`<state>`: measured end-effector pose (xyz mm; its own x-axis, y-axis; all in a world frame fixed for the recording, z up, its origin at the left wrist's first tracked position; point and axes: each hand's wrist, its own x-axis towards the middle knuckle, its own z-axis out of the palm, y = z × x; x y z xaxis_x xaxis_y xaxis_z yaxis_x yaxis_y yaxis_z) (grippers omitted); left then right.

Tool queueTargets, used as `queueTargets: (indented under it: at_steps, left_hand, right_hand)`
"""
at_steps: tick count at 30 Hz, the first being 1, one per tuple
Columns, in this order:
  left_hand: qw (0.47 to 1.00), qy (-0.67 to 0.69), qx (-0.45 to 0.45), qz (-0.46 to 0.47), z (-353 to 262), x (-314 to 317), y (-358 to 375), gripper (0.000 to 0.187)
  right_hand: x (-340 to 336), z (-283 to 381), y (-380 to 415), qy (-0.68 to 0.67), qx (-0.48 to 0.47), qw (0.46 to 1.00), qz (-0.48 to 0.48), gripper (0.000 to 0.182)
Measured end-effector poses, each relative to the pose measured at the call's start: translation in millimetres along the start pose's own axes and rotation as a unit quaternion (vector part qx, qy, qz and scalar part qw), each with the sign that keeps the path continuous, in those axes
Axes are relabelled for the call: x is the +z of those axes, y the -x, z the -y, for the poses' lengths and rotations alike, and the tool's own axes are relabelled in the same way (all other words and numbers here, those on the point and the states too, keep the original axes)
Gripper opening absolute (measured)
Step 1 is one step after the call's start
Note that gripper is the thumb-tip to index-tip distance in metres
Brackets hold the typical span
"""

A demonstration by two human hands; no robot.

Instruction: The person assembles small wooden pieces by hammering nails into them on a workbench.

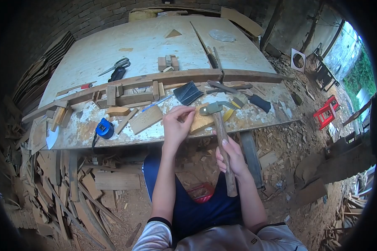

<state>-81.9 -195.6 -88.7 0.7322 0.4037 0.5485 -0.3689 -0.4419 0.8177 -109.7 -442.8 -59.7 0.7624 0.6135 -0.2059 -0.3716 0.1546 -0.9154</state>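
Note:
My right hand is wrapped round the wooden handle of a claw hammer. The hammer's metal head is over a small yellowish wooden block at the bench's front edge. Beside that block, my left hand has thumb and fingertips pinched together at its upper left side. Whatever is between those fingertips is too small to make out. A flat wooden board lies just left of my left hand. Behind the block sits a dark dustpan-like sheet.
A long wooden rail crosses the workbench. A blue tape measure sits at the front left, and scissors lie farther back. Dark-handled tools are at the right. Scrap wood covers the floor; a red stool stands right.

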Motion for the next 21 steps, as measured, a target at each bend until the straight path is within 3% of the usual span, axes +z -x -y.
queueTargets:
  at_steps: [5,14,21]
  left_hand:
    - [1.0,-0.001,-0.006,0.006,-1,-1,-1,0.013]
    - [1.0,-0.014,-0.007,-0.012,-2,2,0,0.04]
    - [1.0,-0.011,-0.008,-0.007,5,3,-1,0.05]
  right_hand:
    - [1,0,0,0.002,-0.001,1.0,-0.005,0.054]
    - [18,25,5,0.042,0.027,0.998,-0.036,0.051]
    - [42,46,5,0.069,-0.022,0.997,-0.023,0.057]
